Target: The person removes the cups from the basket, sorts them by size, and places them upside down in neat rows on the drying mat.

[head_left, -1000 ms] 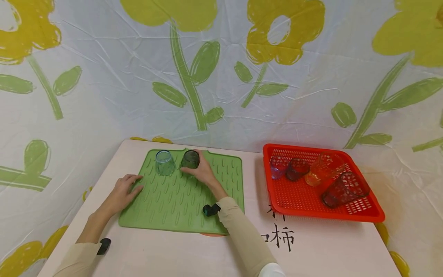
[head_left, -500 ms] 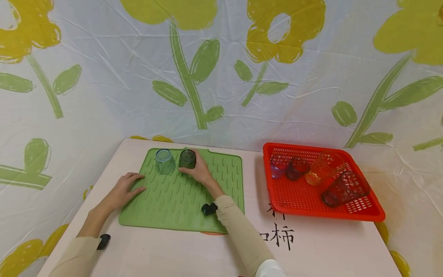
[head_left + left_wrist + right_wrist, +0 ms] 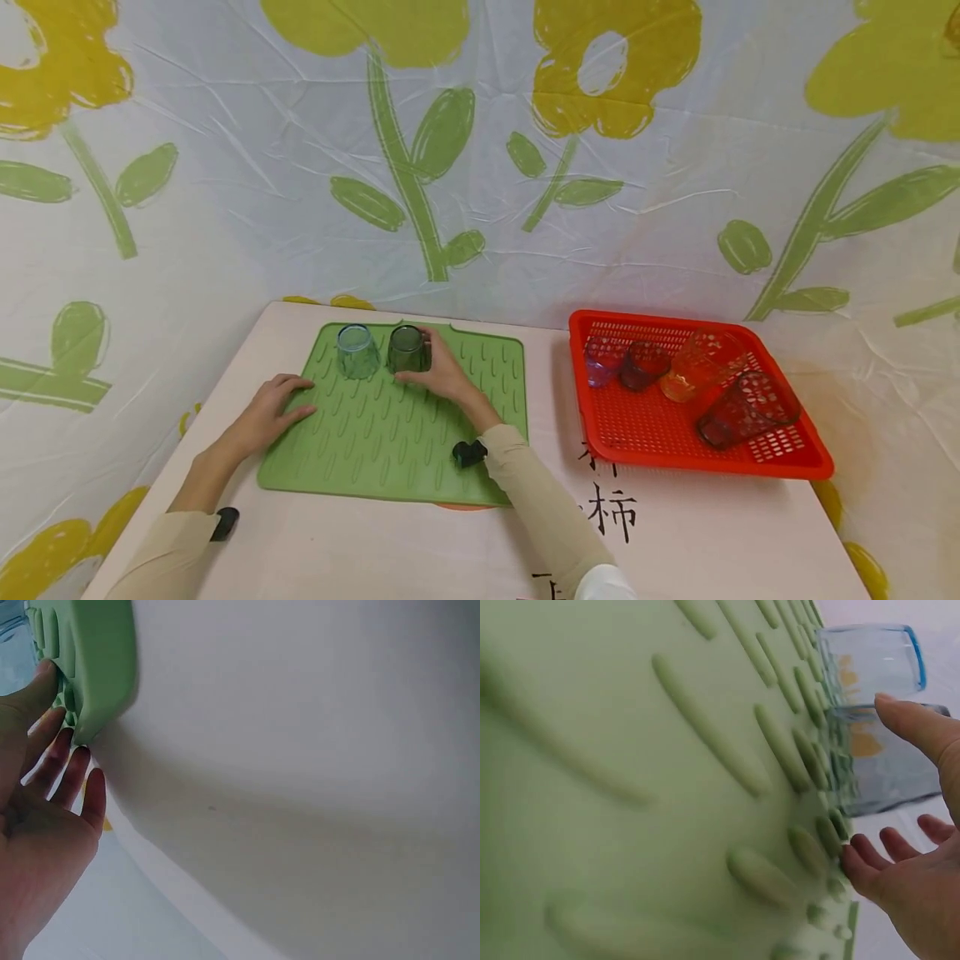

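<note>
A dark grey glass (image 3: 408,354) stands on the green ridged mat (image 3: 375,450), near its back edge. My right hand (image 3: 446,367) is spread around the glass's right side. In the right wrist view its thumb overlaps the grey glass (image 3: 889,769), while the fingers (image 3: 900,844) are apart from it. Just left of the grey glass stands a clear glass with a blue ring at its top (image 3: 357,354). My left hand (image 3: 262,417) rests at the mat's left edge, fingers loosely extended, thumb and fingertips touching the mat (image 3: 105,660) in the left wrist view.
A red plastic basket (image 3: 622,458) stands on the right of the white table (image 3: 360,550). Several glasses lie or lean in it, among them a tall clear one (image 3: 701,367) and a tall dark one (image 3: 750,408). Flower-printed cloth (image 3: 300,233) hangs behind the table.
The grey glass shifted slightly left toward the clear glass, then stayed put. My right hand has since loosened from it and drawn slightly right. The left hand has barely moved.
</note>
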Demonstrator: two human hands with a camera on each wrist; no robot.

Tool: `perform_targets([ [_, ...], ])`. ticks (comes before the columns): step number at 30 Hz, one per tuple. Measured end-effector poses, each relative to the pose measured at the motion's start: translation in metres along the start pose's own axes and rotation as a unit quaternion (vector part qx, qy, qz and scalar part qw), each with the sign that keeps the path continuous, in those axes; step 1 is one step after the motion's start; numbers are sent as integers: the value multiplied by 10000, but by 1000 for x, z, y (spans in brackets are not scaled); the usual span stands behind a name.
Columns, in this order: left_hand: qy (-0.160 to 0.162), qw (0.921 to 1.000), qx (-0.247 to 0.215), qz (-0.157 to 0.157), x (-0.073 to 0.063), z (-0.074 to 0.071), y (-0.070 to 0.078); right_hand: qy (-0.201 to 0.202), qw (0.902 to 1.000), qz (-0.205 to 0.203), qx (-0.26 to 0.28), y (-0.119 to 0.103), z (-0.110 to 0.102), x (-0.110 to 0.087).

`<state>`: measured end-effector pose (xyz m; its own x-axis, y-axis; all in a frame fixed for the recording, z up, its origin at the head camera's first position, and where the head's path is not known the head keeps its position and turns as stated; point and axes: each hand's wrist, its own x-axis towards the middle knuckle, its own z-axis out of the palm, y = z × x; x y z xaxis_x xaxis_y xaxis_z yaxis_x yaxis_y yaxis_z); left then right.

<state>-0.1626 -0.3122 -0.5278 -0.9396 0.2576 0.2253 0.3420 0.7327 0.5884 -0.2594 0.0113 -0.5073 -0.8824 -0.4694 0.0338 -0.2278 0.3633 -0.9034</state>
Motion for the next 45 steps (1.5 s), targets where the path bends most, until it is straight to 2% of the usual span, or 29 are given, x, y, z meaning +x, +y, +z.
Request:
perform_targets([
  [8,84,9998,174,78,-1,0,3,-117,9994,75,-317,-11,-31,-14],
  [13,23,9996,278,8,-2,0,4,-118,9986,-143,-489,-26,-51,-23],
  [21,-62,9998,198,-33,-1,0,2,-55,9967,-437,-687,-51,-85,-36],
  [30,52,9998,127,119,0,5,-1,563,9921,-511,-994,-58,-128,-49],
  [38,-71,10000,-10,-58,4,5,-1,1016,9875,-600,-1043,-50,-169,-67],
  [45,-8,10000,-1,-5,4,6,1,1400,9819,-164,-1268,-37,-208,-90],
])
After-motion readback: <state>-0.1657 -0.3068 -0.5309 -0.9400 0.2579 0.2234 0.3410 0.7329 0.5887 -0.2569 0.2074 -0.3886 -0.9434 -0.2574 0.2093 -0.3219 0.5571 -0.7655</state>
